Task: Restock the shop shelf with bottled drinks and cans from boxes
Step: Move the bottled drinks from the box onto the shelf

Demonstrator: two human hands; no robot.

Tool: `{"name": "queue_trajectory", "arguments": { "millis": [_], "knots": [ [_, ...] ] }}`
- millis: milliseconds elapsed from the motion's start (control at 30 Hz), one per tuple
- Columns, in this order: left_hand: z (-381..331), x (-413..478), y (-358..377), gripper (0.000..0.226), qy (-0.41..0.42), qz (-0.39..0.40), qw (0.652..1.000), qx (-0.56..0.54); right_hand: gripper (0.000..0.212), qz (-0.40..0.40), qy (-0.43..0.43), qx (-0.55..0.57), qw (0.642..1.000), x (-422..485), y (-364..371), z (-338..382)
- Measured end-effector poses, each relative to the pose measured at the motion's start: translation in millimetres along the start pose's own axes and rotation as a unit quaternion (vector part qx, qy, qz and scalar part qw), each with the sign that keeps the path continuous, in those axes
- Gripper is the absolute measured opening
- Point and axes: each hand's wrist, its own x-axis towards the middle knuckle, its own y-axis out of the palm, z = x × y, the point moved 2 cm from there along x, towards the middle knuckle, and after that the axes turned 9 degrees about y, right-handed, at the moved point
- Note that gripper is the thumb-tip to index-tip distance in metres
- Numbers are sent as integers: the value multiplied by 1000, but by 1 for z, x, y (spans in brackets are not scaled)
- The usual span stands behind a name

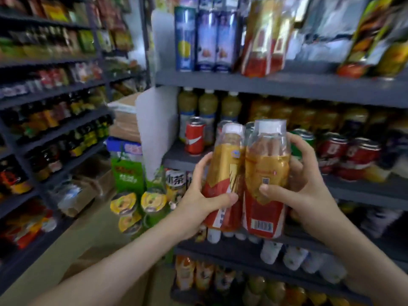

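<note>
Bottled drinks, two of them, fill your grip in the head view: the left bottle (225, 168) and the right bottle (268, 171). They are near upright with white caps up and their sides touching. Whether one clear wrap joins them, you cannot tell through the blur.

Your left hand (207, 195) is wrapped round the left bottle's lower half, thumb across the front. Your right hand (306, 188) is curled round the right bottle, thumb on the label and fingers behind, so neither hand is free.

The pair hangs in front of the can shelf (174, 159), across its front edge, and hides some of the cans behind. A like-labelled pack (262, 38) leans on the board above the can shelf. The likely move is therefore up and forward along the bottles' long axis, and your right hand is nearer that spot.
</note>
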Motion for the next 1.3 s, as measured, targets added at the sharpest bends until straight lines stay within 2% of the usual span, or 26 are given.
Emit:
{"name": "queue_trajectory", "arguments": {
  "millis": [167,367,500,600,733,1000,1167,1233,1300],
  "knots": [
    [-44,59,45,93,121,78,988,50,87,-87,-96,19,991,21,-56,59],
    [-72,121,79,95,195,109,972,67,79,-170,-161,5,972,58,-98,101],
    [-87,156,96,100,244,102,961,79,78,-187,-179,10,966,84,-120,115],
    [-97,178,108,95,274,80,955,85,81,-191,-195,7,962,107,-142,125],
    [-108,202,129,96,327,46,939,93,80,-206,-212,-38,955,142,-178,132],
    [-110,246,167,96,323,1,938,126,81,-183,-176,-112,961,200,-225,112],
    [-105,261,168,95,313,-39,936,153,89,-177,-149,-185,955,230,-237,103],
    [-105,264,165,95,312,-46,935,163,99,-206,-124,-255,937,236,-238,98],
    [-106,267,161,94,309,-48,934,173,102,-253,-169,-359,882,226,-229,100]
  ]
}}
